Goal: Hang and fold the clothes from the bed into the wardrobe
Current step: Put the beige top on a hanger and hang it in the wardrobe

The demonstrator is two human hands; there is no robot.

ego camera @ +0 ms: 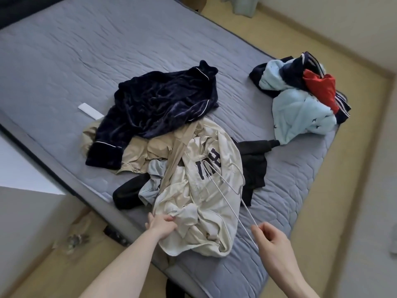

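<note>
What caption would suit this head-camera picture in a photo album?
At the bed, left hand grips a cream jersey while right hand holds a wire hanger.

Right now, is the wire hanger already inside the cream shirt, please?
No, the wire hanger lies on top of the cream shirt, pinched by the right hand.

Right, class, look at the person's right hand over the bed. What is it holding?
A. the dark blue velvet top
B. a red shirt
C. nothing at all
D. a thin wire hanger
D: the right hand pinches the end of a thin wire hanger that lies across the cream jacket, while the left hand grips that jacket's fabric.
</note>
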